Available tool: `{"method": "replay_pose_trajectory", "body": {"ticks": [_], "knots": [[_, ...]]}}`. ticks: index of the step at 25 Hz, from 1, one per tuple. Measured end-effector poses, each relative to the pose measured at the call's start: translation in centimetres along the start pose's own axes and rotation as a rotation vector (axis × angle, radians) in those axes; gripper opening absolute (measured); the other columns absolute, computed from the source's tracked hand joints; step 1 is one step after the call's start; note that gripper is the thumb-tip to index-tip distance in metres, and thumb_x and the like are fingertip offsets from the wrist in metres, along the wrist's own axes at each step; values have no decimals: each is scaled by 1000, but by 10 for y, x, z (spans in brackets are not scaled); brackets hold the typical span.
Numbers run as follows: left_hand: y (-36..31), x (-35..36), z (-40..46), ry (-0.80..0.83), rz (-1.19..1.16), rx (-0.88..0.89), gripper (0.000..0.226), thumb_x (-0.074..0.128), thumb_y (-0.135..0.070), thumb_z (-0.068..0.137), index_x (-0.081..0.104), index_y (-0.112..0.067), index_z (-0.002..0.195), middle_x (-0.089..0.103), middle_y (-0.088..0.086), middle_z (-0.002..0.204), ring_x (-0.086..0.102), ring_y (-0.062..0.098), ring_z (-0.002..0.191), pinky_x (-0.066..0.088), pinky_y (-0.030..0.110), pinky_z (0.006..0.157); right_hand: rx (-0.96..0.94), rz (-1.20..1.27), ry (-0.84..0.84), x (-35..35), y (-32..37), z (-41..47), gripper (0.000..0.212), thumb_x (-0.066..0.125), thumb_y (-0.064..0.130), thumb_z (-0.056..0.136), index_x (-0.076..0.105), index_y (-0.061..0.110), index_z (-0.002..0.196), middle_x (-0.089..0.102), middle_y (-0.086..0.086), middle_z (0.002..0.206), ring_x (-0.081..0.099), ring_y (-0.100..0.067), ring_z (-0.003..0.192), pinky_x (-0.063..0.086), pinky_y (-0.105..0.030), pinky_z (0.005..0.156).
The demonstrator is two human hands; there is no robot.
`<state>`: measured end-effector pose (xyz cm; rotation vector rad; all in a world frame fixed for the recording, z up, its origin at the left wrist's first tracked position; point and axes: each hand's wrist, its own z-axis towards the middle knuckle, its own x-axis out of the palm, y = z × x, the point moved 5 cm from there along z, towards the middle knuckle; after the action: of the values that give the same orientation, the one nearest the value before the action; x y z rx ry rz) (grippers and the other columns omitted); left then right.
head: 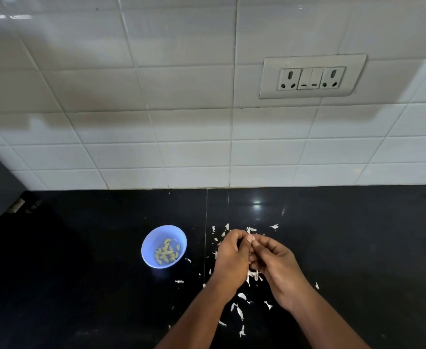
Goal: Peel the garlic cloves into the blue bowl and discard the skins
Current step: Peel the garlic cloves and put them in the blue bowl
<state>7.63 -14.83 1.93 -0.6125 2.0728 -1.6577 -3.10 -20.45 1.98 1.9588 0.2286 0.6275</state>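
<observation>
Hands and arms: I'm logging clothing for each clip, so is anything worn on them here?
Nothing shows. The left hand and right hand are bare, with no gloves, and no rings or watch in view. Both forearms are bare to the frame's edge, with no sleeves.

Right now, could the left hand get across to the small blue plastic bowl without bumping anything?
Probably yes. The left hand sits just right of the small blue plastic bowl, with only bare black countertop and a few white garlic skins lying between them.

Left hand point(232, 258) and right hand point(274, 260) meet, fingers curled, thumbs touching, forearms converging.
</observation>
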Motion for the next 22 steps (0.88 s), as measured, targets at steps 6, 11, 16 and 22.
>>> {"method": "replay_pose_trajectory", "body": {"ticks": [6, 11, 16, 22], "knots": [[-4, -8, 5, -133, 204, 49, 16, 56, -25, 106, 55, -26, 89, 65, -10, 78, 57, -2, 64, 50, 27, 64, -47, 112, -113, 7, 0, 1, 11, 63, 4, 100, 72, 5, 106, 73, -13, 83, 65, -14, 65, 57, -26, 64], [-11, -23, 14, -232, 258, 14, 12, 67, -29, 99, 61, -28, 89, 68, -9, 82, 59, 1, 64, 51, 25, 62, -99, 196, -223, -3, 4, 4, 13, 62, 4, 101, 71, 7, 109, 75, -10, 92, 70, -15, 72, 60, -24, 63], [-9, -18, 18, -161, 353, -34, 7, 65, -33, 98, 69, -38, 98, 75, -24, 86, 72, 0, 67, 60, 35, 77, -183, -33, -170, -5, 13, -2, 20, 65, -1, 99, 74, 11, 113, 76, -9, 85, 72, -17, 77, 63, -26, 75], [5, -12, 18, -93, 290, -36, 6, 79, -32, 88, 75, -31, 84, 76, -19, 82, 72, -1, 80, 62, 39, 80, -259, -249, -182, -10, 16, -3, 15, 71, 0, 94, 77, 12, 101, 77, -7, 86, 71, -15, 77, 60, -25, 73]]}}
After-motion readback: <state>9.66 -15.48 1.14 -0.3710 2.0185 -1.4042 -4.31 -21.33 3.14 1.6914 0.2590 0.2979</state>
